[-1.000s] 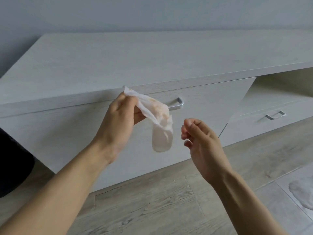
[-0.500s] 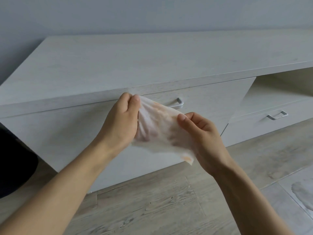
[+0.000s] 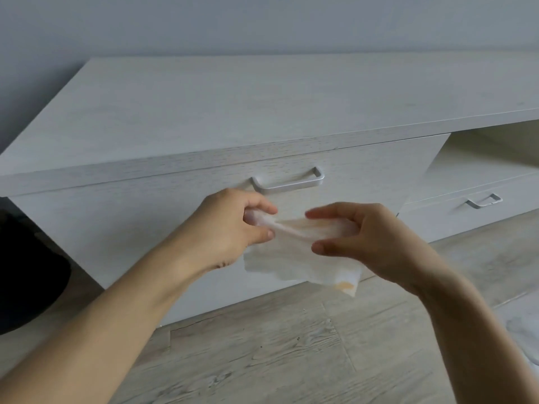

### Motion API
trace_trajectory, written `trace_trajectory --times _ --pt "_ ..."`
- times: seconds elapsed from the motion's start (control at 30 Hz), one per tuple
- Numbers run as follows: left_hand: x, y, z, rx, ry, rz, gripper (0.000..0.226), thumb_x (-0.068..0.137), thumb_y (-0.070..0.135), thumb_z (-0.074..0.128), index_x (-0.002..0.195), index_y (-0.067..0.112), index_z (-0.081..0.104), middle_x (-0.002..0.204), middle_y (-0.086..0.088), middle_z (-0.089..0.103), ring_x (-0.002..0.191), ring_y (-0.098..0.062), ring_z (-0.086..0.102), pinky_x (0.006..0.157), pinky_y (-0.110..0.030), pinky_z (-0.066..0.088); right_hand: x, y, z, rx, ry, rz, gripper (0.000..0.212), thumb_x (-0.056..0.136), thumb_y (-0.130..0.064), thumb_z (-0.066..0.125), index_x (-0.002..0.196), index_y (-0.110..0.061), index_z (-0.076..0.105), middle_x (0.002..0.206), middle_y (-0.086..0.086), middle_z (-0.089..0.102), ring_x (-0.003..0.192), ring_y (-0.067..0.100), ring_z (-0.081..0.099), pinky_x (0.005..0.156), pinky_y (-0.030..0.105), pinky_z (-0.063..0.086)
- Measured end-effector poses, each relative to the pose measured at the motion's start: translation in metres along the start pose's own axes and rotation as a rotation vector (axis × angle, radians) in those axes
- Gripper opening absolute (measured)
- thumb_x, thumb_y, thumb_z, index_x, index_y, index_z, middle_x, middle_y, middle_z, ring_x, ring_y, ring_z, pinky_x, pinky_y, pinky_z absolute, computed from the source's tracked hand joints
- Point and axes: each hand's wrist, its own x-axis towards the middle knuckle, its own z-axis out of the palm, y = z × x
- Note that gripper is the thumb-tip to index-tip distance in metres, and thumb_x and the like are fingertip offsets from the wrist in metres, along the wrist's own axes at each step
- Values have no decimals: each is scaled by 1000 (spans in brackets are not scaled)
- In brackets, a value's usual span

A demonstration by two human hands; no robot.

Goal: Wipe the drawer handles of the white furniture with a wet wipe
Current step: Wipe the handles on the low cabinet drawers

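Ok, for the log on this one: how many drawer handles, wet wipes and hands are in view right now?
Drawer handles: 2, near handle and far handle
Wet wipe: 1
Hands: 2, left hand and right hand, both pinching the wipe
Total: 5

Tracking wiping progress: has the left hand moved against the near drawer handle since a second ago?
Yes. The left hand dropped below the drawer handle, whose left end it hid before.
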Motion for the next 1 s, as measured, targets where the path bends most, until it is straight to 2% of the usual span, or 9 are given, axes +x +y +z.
trace_trajectory --times 0.1,0.2,0.3,0.5,0.63,0.73,0.83,0.93,1.0 --pt "-2 5 -3 176 61 17 28 95 35 64 67 38 58 72 5 47 64 -15 45 49 -16 36 4 1 -3 -180 143 6 8 75 -35 76 78 -29 72 90 -7 63 79 10 61 67 25 48" --pt "-1 7 -3 270 180 20 37 97 42 54 63 30 49 76 5 39 78 -18 39 60 -30 24 11 7 -4 108 290 -16 32 73 -45 70 83 -15 69 90 -3 66 76 12 61 67 25 45" --pt "4 8 0 224 426 84 40 96 38 60 64 19 46 63 5 46 64 -20 45 55 -33 28 28 11 0 165 491 -58 33 88 -32 66 82 0 62 71 9 59 66 14 50 60 29 37" --pt "23 -1 14 585 719 245 29 96 33 62 78 18 45 80 -3 55 68 -31 58 47 -28 21 67 9 20 -59 838 -79 15 88 -27 69 89 -16 58 86 0 48 69 4 44 62 3 32" --pt "29 -12 18 669 776 313 30 81 24 76 68 10 53 64 -8 53 41 -30 50 49 -12 6 72 12 45 21 1015 -275 16 92 -15 63 103 -10 53 89 5 59 78 17 57 70 15 44" --pt "31 -21 13 702 918 442 23 80 23 74 84 7 57 80 -13 56 62 -33 53 46 -31 24 73 25 75 -109 965 -413 34 97 -24 51 117 2 61 124 18 57 115 23 55 98 16 41" --pt "34 -41 2 788 1055 579 29 88 18 70 108 7 53 113 -14 46 94 -33 44 75 -40 31 73 28 96 -28 876 -409 49 96 -32 49 134 -2 50 149 19 36 139 23 32 113 20 28" --pt "40 -70 -5 878 1119 572 35 93 21 61 122 10 45 138 -13 35 126 -32 39 108 -47 17 79 25 109 -8 884 -469 43 96 -35 50 130 -7 57 152 18 30 145 28 22 115 27 28" --pt "45 -86 -9 930 1130 567 44 95 26 57 133 14 38 142 -14 35 135 -30 33 115 -46 6 84 31 111 -129 934 -572 36 97 -37 53 123 -13 61 143 15 44 142 33 27 112 29 34"
